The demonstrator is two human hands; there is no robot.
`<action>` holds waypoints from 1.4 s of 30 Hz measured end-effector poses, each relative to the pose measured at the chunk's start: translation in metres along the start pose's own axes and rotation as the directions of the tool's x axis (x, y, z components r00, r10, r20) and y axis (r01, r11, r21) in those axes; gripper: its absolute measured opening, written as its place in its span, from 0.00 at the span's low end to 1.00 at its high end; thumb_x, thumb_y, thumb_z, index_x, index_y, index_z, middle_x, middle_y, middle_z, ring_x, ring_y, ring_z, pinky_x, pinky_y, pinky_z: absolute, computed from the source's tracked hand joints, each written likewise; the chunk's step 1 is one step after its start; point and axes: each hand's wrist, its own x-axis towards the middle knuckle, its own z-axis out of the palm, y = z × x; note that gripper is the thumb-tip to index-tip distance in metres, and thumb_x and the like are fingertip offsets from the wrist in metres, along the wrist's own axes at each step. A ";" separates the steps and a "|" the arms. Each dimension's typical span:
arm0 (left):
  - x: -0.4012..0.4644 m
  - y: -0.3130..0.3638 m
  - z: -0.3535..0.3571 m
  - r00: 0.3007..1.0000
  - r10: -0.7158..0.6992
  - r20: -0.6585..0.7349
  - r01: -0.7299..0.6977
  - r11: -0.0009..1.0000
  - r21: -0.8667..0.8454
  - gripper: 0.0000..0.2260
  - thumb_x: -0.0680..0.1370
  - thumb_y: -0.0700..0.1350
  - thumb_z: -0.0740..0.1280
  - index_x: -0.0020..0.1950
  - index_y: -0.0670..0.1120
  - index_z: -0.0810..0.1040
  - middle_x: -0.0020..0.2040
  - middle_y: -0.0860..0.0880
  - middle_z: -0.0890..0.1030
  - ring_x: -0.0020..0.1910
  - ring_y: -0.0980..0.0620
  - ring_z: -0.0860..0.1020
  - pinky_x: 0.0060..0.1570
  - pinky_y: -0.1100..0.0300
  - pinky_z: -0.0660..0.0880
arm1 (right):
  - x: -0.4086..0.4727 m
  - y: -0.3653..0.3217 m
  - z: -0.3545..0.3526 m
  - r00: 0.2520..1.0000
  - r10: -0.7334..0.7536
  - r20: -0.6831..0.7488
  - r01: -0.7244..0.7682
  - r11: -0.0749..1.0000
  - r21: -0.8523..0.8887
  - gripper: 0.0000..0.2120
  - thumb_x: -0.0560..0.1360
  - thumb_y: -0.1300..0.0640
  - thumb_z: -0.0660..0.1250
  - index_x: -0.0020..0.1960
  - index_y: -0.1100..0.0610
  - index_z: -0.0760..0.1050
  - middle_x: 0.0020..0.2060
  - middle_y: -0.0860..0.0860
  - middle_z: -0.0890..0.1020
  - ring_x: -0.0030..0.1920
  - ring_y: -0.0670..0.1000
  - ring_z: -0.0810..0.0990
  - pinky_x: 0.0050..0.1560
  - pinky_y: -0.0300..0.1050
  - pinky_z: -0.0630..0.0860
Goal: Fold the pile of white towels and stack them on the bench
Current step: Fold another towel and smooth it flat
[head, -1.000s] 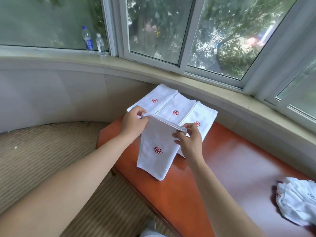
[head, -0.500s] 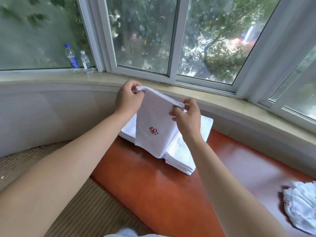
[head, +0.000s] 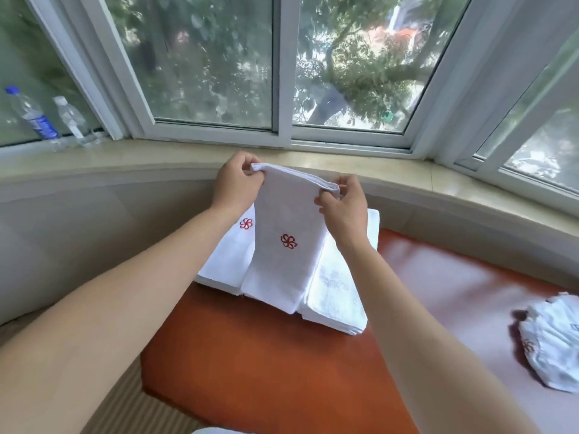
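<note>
Since half a second ago you are lowering the folded towel [head: 286,242] toward the stacks, its bottom edge now reaching the front of the folded towels [head: 335,296] on the bench [head: 266,364]. Your left hand [head: 238,183] is pinching the top left corner and your right hand [head: 343,208] is pinching the top right corner, so the cloth is hanging as a long soft rectangle with a thick doubled top edge. It is showing plain white terry with 1 red flower stitched at its middle. The stacks beneath are lying in flat layered slabs on the glossy orange-brown seat. A crumpled white towel pile [head: 551,339] is sitting far to the right. 2 clear plastic bottles [head: 47,120] are standing on the pale stone sill [head: 125,158].
</note>
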 end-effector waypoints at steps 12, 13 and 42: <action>0.112 -0.072 0.078 0.972 -0.081 0.222 0.060 0.993 0.099 0.02 0.77 0.46 0.69 0.48 0.53 0.78 0.45 0.53 0.84 0.46 0.48 0.83 0.48 0.52 0.79 | 0.110 0.073 0.045 0.982 0.165 -0.092 -0.169 0.985 -0.039 0.10 0.71 0.56 0.66 0.45 0.41 0.71 0.45 0.45 0.84 0.44 0.54 0.84 0.40 0.49 0.77; 0.121 -0.076 0.085 0.971 -0.081 0.225 0.057 0.992 0.110 0.02 0.77 0.47 0.69 0.49 0.53 0.79 0.46 0.53 0.84 0.47 0.48 0.82 0.47 0.53 0.78 | 0.120 0.077 0.048 0.980 0.175 -0.096 -0.179 0.983 -0.044 0.10 0.71 0.56 0.66 0.45 0.41 0.71 0.45 0.45 0.84 0.44 0.54 0.84 0.41 0.49 0.77; 0.086 -0.249 0.130 0.646 -0.532 0.547 0.255 0.826 0.503 0.31 0.77 0.52 0.70 0.73 0.55 0.56 0.58 0.50 0.79 0.51 0.46 0.81 0.49 0.53 0.76 | 0.116 0.240 0.084 0.693 0.721 0.009 -0.646 0.625 -0.438 0.16 0.77 0.53 0.66 0.61 0.57 0.69 0.48 0.53 0.80 0.49 0.57 0.82 0.52 0.56 0.81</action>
